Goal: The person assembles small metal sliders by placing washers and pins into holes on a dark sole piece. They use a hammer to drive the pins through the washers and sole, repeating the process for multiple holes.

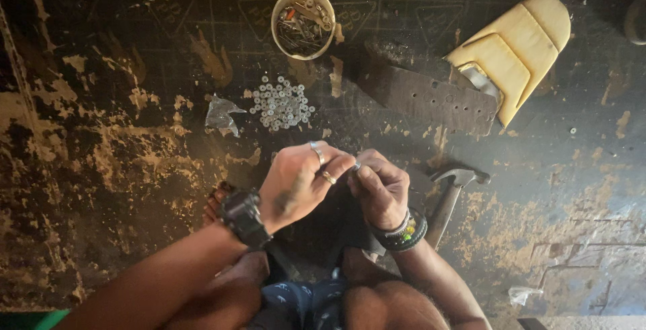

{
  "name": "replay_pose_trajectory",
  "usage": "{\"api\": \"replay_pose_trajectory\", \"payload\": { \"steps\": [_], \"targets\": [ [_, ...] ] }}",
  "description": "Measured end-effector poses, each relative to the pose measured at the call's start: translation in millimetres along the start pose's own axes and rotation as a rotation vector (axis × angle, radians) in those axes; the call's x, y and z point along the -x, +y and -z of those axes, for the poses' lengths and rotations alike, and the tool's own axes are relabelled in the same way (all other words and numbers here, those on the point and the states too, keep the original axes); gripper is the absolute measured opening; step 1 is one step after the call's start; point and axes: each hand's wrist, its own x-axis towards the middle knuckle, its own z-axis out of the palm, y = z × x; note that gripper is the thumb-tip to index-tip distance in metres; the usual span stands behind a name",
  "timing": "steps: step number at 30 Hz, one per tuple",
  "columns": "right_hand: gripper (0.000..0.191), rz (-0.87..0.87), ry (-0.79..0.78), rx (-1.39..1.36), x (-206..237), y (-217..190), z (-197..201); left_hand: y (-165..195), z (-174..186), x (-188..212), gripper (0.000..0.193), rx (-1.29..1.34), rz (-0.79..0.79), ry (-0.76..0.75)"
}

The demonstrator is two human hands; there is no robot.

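Head view: at lower centre the left hand [299,182] and right hand [380,187] meet fingertip to fingertip, pinching a small metal eyelet [356,166]; loose eyelets [281,104] lie heaped above, below a round cup [303,22]; a hammer [449,199] rests just right of the right wrist.

Both forearms come up from six o'clock and converge at the centre. The left hand [299,183], wrist bent, curls its fingers toward three o'clock, fingertips pinched together against those of the right hand [380,185]. The right hand is loosely fisted, knuckles up, its thumb and forefinger pressed together at ten o'clock. Bare knees sit below the wrists.
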Motion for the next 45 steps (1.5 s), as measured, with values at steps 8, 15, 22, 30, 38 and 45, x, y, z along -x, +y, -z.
{"api": "replay_pose_trajectory", "payload": {
  "steps": [8, 15, 22, 30, 38, 45],
  "targets": [
    [0.019, 0.113, -0.042, 0.266, 1, -23, -7, -6, 18, -4, 0.018, 0.188, 0.037, -0.168],
    [0.021, 0.090, -0.101, 0.225, 2, -22, 0, -3, 22, -6, 0.023, 0.129, -0.103, -0.198],
    [0.022, -0.027, -0.210, -0.239, 4, 3, 16, 0, 22, -6, 0.025, 0.024, -0.257, -0.170],
    [0.016, 0.014, -0.306, -0.360, 4, 14, 31, 5, 18, -5, 0.026, -0.112, -0.435, -0.161],
    [0.016, 0.037, -0.328, -0.306, 2, 10, 34, 4, 20, -6, 0.028, -0.153, -0.466, -0.183],
    [0.017, 0.028, -0.352, -0.337, 1, 5, 32, 4, 19, -5, 0.029, -0.156, -0.478, -0.173]
  ]
}}
